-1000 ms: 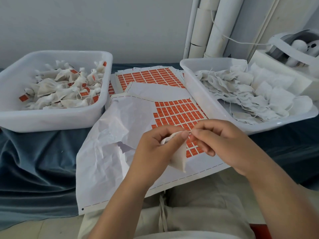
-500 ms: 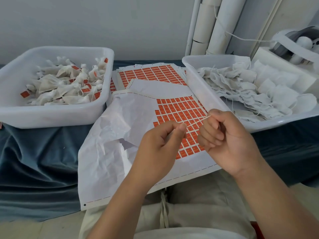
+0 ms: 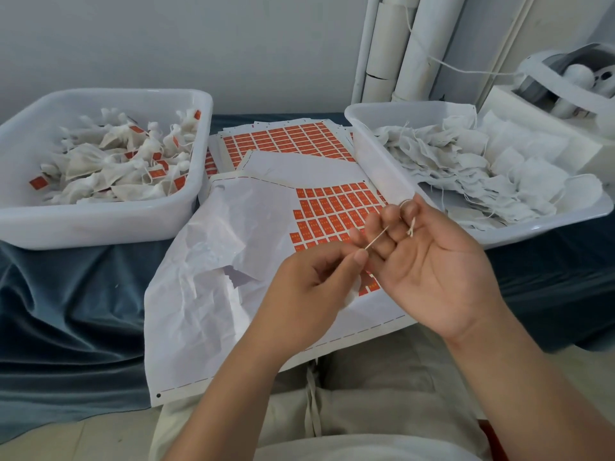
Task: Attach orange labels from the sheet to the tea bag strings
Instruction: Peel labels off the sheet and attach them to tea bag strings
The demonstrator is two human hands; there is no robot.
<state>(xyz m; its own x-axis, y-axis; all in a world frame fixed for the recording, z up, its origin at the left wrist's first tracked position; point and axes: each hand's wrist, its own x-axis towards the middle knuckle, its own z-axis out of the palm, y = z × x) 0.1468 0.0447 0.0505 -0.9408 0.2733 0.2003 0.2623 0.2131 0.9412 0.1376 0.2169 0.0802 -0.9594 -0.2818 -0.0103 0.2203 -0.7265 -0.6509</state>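
1. Since half a second ago the right hand (image 3: 429,261) has rolled over. It was curled with its back to the camera; now the palm faces up and the fingers are spread and only loosely bent.
2. The string (image 3: 377,237) now runs taut from the left hand (image 3: 309,284) up to the right hand's fingertips. There it loops over one fingertip, and its knotted end dangles against the fingers.
3. The left hand pinches the string between thumb and forefinger. The tea bag (image 3: 353,291) is tucked under its curled fingers, with only a pale corner showing, just above the label sheet (image 3: 336,207).
4. The right hand pinches nothing that I can see; the string merely hangs round the fingertip.
5. The step in hand looks like readying the string's free end for a label, since no orange label is on it yet.
6. The next move probably calls for the right hand to shed the loop, peel a label from the remaining rows, and fold it over the string near the knot.
7. Otherwise little differs. The sheet lies across the lap as before, and the spare sheets (image 3: 286,141) sit behind it.
8. The left tub (image 3: 100,224) holds labelled bags and the right tub (image 3: 532,224) unlabelled ones.
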